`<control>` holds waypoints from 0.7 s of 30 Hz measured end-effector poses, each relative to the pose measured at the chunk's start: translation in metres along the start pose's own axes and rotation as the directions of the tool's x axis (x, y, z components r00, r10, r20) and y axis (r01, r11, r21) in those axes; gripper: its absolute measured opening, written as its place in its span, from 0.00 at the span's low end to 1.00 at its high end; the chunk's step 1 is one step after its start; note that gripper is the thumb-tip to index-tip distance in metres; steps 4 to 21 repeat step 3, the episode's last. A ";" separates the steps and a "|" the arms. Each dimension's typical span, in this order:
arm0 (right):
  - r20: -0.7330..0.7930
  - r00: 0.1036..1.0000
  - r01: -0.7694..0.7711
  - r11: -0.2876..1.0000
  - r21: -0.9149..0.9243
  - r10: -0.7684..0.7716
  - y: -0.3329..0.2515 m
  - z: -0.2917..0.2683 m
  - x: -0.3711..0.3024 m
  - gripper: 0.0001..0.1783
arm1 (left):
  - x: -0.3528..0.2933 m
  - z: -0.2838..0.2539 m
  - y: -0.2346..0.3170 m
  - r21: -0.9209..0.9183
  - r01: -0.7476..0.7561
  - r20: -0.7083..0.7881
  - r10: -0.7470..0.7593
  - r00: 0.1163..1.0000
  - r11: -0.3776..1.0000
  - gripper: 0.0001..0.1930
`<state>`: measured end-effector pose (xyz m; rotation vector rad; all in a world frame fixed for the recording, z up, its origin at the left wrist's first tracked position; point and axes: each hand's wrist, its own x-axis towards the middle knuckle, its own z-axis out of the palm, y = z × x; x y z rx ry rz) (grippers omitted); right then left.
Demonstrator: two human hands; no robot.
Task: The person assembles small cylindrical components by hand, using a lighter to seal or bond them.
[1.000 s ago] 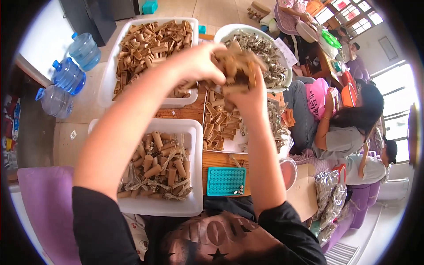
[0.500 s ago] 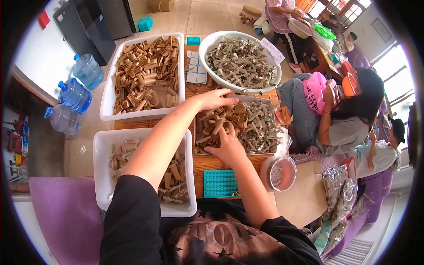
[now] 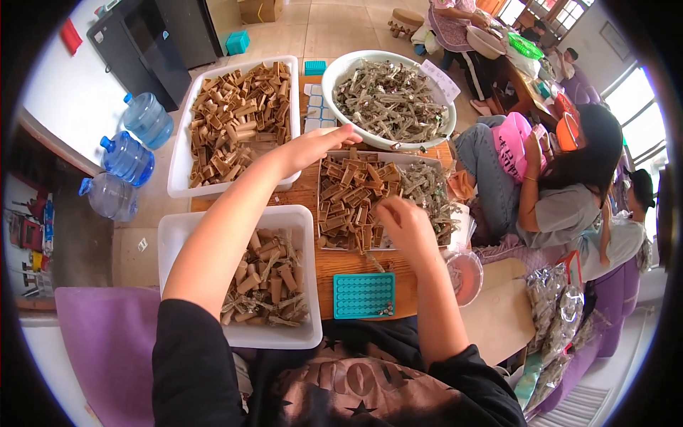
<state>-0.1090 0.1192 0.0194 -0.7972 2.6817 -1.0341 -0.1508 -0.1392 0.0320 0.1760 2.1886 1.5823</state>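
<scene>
A shallow tray [image 3: 420, 248] holds small brown hollow plastic pieces [image 3: 356, 188] in its left part and grey-silver twisted bundles [image 3: 425, 181] in its right part. My left hand [image 3: 320, 146] hovers by the tray's far left corner, fingers stretched out and nothing in them. Over the tray, where brown pieces and bundles meet, my right hand [image 3: 407, 222] has its fingers curled downward. Its fingertips are partly hidden, so whether it holds a piece cannot be seen. Nearer me on the wooden table lies a teal moulded tray [image 3: 363, 295] with a few tiny bits in one corner.
White bins of brown pieces [image 3: 183, 160] and of brown pieces with strands [image 3: 168, 238] stand left. A white basin of grey bundles [image 3: 329, 99] is beyond the tray. A clear pink-tinted tub [image 3: 469, 279] sits near my right forearm. A seated person [image 3: 562, 213] works at right.
My left hand has lifted off the brown pieces and moved left. My right hand has shifted right, its fingers now curled. The brown pieces lie more spread out in the tray.
</scene>
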 end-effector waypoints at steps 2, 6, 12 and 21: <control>-0.189 0.982 0.018 0.998 -0.067 -0.030 0.027 0.026 -0.023 0.07 | -0.013 -0.004 -0.009 -0.046 -0.048 -0.016 0.047 0.999 0.998 0.39; -0.150 0.988 0.006 0.994 -0.113 -0.023 0.032 0.033 -0.032 0.08 | -0.021 -0.005 -0.016 -0.044 -0.069 -0.014 0.069 0.998 0.997 0.37; -0.150 0.988 0.006 0.994 -0.113 -0.023 0.032 0.033 -0.032 0.08 | -0.021 -0.005 -0.016 -0.044 -0.069 -0.014 0.069 0.998 0.997 0.37; -0.150 0.988 0.006 0.994 -0.113 -0.023 0.032 0.033 -0.032 0.08 | -0.021 -0.005 -0.016 -0.044 -0.069 -0.014 0.069 0.998 0.997 0.37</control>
